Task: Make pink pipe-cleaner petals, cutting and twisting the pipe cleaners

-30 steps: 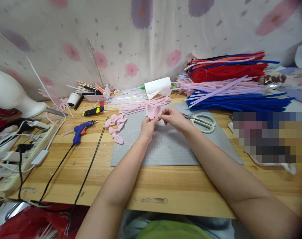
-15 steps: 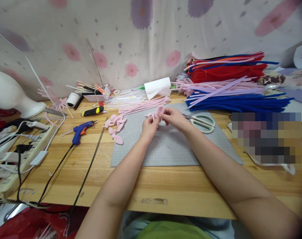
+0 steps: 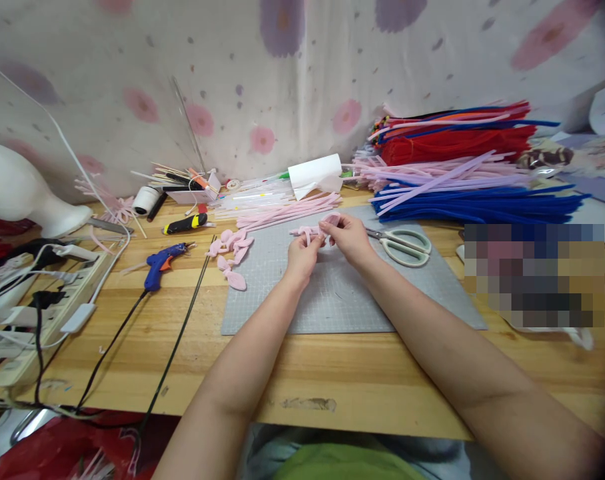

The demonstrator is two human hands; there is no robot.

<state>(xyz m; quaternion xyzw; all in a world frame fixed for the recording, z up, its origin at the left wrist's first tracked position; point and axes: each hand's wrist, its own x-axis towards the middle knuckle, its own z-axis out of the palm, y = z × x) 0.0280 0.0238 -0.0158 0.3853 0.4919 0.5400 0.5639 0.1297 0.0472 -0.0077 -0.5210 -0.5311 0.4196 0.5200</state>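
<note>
Over the upper part of the grey cutting mat [image 3: 342, 307], both hands are closed on one pink pipe cleaner piece [image 3: 330, 219], bent into a loop. My left hand [image 3: 303, 257] pinches its lower left part, where a short end sticks out to the left. With thumb and fingers my right hand [image 3: 348, 238] grips the loop on the right side. The fingertips meet and partly hide the piece. Just right of my right hand lie scissors [image 3: 407, 248] with pale green handles. Several shaped pink pipe cleaner pieces [image 3: 232, 257] rest at the mat's left edge.
A blue glue gun [image 3: 158, 265] and a yellow-black utility knife [image 3: 185, 224] lie to the left. Loose pink pipe cleaners [image 3: 287, 211] and a white paper roll [image 3: 315, 175] are behind the mat. Blue pipe cleaners [image 3: 482, 205] are stacked at right. A power strip [image 3: 82, 283] stands far left.
My right hand has turned slightly and shifted a little to the right. The pink loop has tilted over to the right and looks flatter. My left hand keeps its pinch.
</note>
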